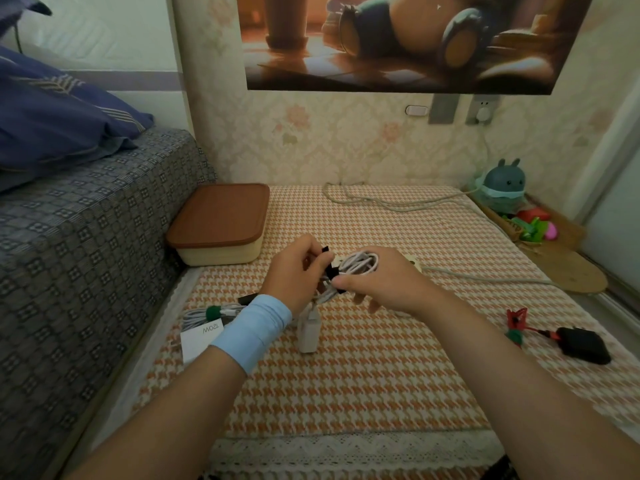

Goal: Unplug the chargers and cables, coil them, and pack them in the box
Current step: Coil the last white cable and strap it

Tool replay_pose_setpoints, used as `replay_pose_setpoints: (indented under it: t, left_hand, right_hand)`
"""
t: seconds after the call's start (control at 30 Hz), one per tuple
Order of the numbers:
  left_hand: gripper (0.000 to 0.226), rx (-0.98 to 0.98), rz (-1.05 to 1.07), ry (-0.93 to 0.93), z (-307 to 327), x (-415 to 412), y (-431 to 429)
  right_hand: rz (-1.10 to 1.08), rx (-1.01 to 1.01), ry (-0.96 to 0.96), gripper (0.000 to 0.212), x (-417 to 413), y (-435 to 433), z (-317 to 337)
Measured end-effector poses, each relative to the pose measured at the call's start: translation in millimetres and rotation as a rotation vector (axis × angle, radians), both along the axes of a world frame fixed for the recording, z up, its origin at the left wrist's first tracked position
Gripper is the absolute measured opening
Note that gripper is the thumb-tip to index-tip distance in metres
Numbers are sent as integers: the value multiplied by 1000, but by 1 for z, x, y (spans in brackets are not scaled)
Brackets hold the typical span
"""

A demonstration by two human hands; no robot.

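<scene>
Both hands pinch shut: the left hand point(294, 271) on a black strap point(329, 268), the right hand point(381, 285) on the springy, light white cable coil point(360, 265); best gripped mid-bundle, its charger point(309, 329) dangling below.

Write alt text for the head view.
Both hands, left hand and right hand, fasten a black strap around a coiled white cable over an orange houndstooth mat. A lidded cream box waits behind.
</scene>
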State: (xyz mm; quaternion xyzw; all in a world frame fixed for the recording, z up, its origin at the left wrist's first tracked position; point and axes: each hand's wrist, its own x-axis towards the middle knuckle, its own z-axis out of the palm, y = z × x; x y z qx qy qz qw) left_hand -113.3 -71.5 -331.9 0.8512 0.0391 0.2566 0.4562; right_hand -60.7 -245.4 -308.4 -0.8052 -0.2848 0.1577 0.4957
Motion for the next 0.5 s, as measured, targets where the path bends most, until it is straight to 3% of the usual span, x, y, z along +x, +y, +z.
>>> replay_pose_setpoints:
  t: [0.23,0.5]
  left_hand:
    - [19,-72,-272,47,9,-4,14]
    - [10,-136,-223,42,7,3,7]
  right_hand:
    - [116,80,61,29,16,-7,-8]
    - [114,84,-123,32,17,-4,-11]
